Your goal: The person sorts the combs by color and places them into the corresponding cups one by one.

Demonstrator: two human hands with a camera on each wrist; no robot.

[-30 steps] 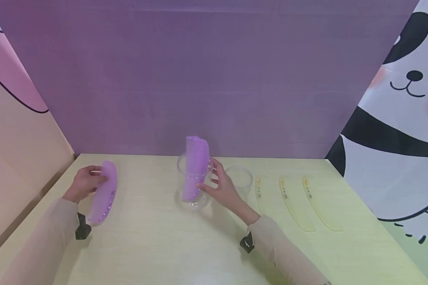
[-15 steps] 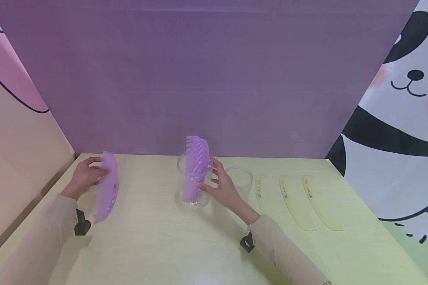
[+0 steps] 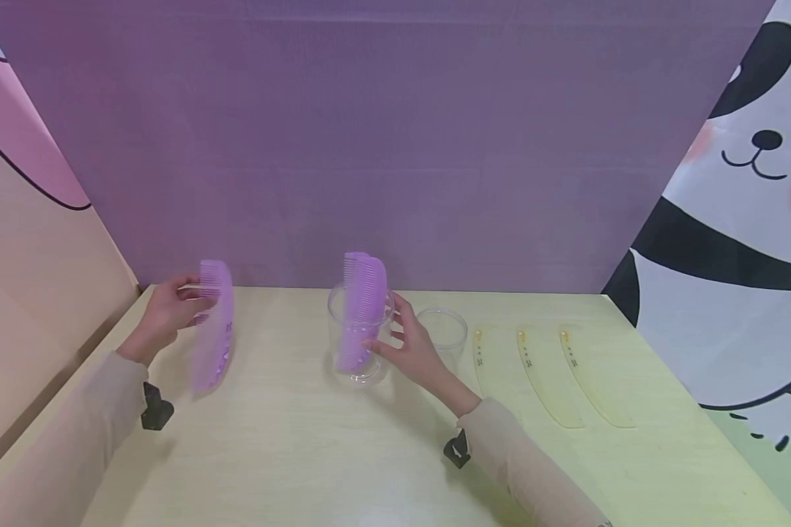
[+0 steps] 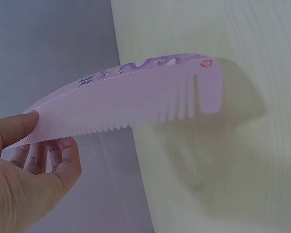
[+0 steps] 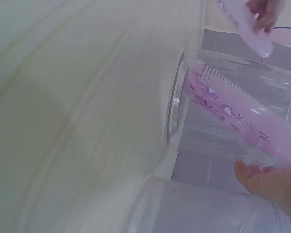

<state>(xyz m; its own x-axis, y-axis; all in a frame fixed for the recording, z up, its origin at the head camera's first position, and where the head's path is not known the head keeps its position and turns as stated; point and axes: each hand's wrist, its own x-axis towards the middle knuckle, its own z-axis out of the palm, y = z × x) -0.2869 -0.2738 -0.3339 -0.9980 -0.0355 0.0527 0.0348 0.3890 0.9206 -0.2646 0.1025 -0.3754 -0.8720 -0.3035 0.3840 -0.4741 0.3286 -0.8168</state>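
Note:
My left hand (image 3: 168,315) pinches a purple comb (image 3: 216,337) near one end, between thumb and fingers. That comb stands nearly upright over the left of the table, and the left wrist view shows its shadow on the tabletop below. Two more purple combs (image 3: 368,293) lean together inside a clear plastic cup (image 3: 334,333), their upper ends above the rim. On the cup's right side my right hand (image 3: 411,344) holds it, thumb in front and fingers toward the back. In the right wrist view, printed purple patterns show on the combs (image 5: 233,109) through the cup wall.
A second clear cup (image 3: 443,313) stands just right of the first, partly behind my right hand. Several pale yellow translucent combs (image 3: 543,391) lie in a row on the right of the table (image 3: 290,454). A purple backdrop (image 3: 395,146) rises behind the table.
My left hand has lifted the purple comb up from the table and moved it away from me and slightly right. My right hand and the cup with the combs have stayed put.

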